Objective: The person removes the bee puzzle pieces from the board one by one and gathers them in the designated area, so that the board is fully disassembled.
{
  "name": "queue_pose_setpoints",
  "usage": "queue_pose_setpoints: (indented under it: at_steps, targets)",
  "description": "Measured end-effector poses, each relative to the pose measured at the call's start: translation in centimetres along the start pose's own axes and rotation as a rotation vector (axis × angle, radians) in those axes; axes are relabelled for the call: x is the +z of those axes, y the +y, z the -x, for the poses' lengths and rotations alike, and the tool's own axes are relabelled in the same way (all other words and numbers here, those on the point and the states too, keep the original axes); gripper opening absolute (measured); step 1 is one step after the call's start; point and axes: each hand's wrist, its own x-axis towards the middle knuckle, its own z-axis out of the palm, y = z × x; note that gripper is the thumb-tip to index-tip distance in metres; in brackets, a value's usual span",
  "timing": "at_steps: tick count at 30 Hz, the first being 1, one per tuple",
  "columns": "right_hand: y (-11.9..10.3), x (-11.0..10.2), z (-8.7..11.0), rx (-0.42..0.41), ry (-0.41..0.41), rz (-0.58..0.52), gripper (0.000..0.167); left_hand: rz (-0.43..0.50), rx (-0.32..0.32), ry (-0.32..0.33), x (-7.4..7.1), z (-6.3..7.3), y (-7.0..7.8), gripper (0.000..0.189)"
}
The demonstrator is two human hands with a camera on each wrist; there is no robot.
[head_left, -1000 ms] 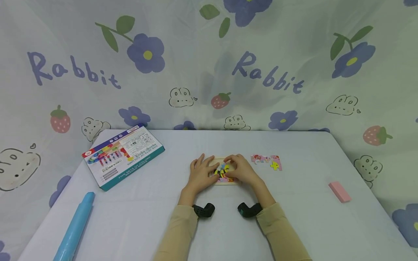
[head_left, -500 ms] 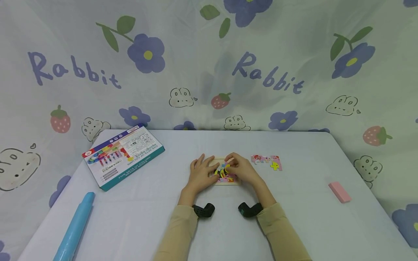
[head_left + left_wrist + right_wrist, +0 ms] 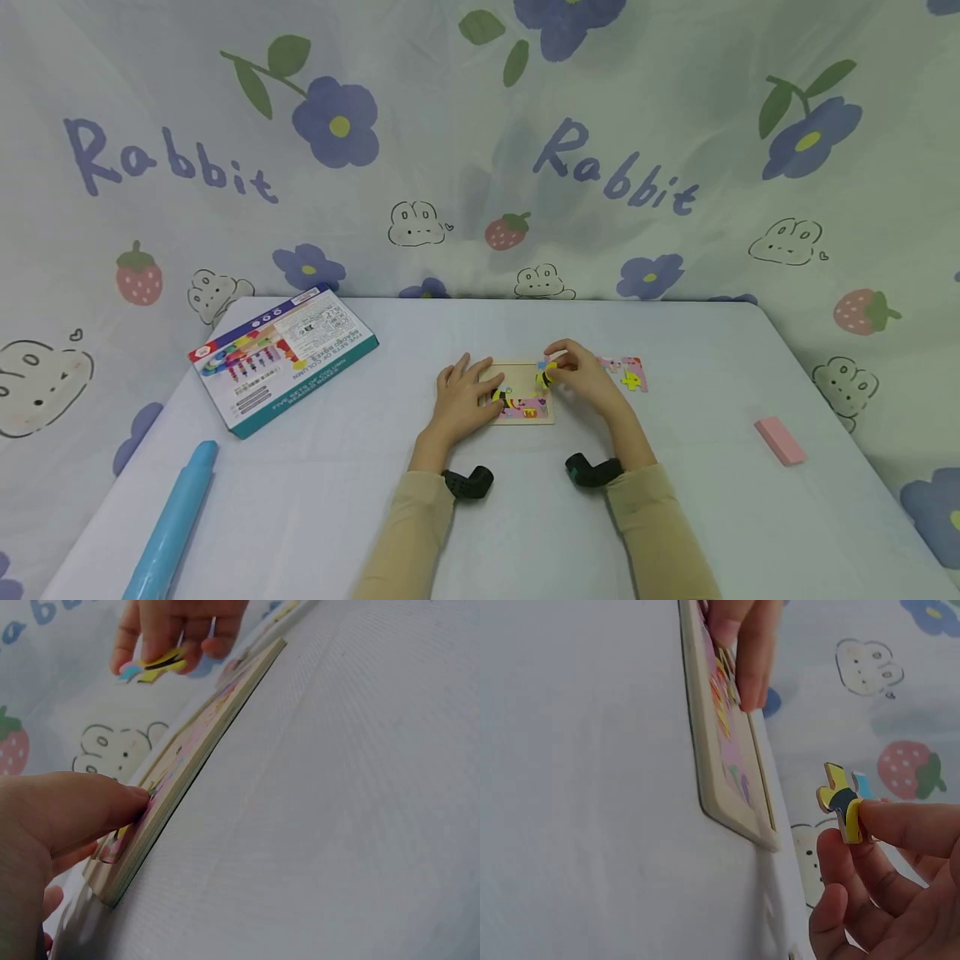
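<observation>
A small square wooden puzzle board lies on the white table, with pink and yellow-black bee pieces along its near side and bare wood at its far side. My left hand rests over its left part, fingers spread; in the left wrist view the thumb presses on the pieces by the near rim. Between thumb and fingers my right hand pinches a jigsaw piece, yellow and black with light blue, held up over the board's right far corner. More joined pink jigsaw pieces lie just right of that hand, partly covered.
A flat toy box lies at the table's left back. A light-blue tube-shaped object is at the front left, and a pink block on the right. Behind the table hangs a printed curtain.
My right hand has lifted a yellow-black jigsaw piece off the board and carried it right and away, uncovering bare wood. The left hand has stayed in place.
</observation>
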Motion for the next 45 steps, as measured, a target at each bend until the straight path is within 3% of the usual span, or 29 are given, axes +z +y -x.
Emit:
queue_pose_setpoints:
  at_steps: [9,19,27,45]
  targets:
    - [1.4,-3.4,0.5,0.038,0.039,-0.046,0.038,0.005,0.002,0.007,-0.2,0.1,0.1,0.047]
    - [2.4,-5.6,1.2,0.114,0.085,0.006,0.032,0.016,0.006,0.007,-0.1,0.0,0.0,0.047]
    - [2.5,-6.3,1.7,0.218,0.106,0.033,0.03,0.013,0.004,0.001,-0.2,0.0,0.1,0.047]
    - [3.0,-6.4,2.1,0.282,0.171,0.117,0.028,0.006,-0.005,0.001,0.0,0.0,0.1,0.047]
